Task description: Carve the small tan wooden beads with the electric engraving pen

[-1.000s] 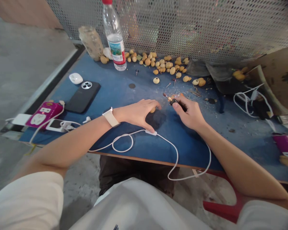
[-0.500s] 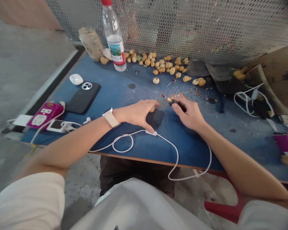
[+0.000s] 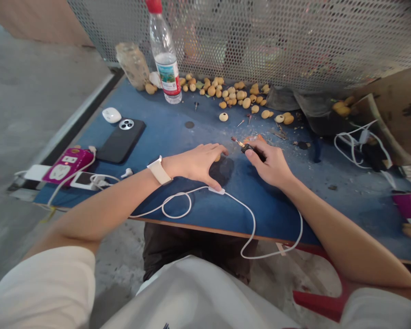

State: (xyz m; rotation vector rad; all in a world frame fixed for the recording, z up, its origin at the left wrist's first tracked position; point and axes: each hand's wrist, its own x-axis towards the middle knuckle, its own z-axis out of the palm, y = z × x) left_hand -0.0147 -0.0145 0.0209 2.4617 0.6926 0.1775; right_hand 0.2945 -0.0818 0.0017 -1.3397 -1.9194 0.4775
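Observation:
My left hand (image 3: 205, 163), with a watch on a pale strap (image 3: 159, 171), is at the middle of the blue table. Its fingers curl over a small tan gourd (image 3: 218, 158), mostly hidden beneath them. The thumb stretches away and touches a white inline switch (image 3: 218, 191) on a white cable (image 3: 245, 209). To its right, my right hand (image 3: 269, 162) is closed around a black rotary tool (image 3: 249, 148). The tool's brownish bit (image 3: 234, 139) points left, apart from the gourd.
Many small gourds (image 3: 241, 95) lie along the perforated metal screen (image 3: 260, 41). A water bottle (image 3: 169, 75) and cloudy jar (image 3: 133, 66) stand at back left. A black phone (image 3: 121, 141), magenta power strip (image 3: 68, 165) and earbud (image 3: 126, 173) lie left. Cardboard (image 3: 393, 114) stands at right.
The view has shifted slightly, so things at the left appear a little lower and farther right. Both hands keep nearly the same pose, the thumb still on the switch.

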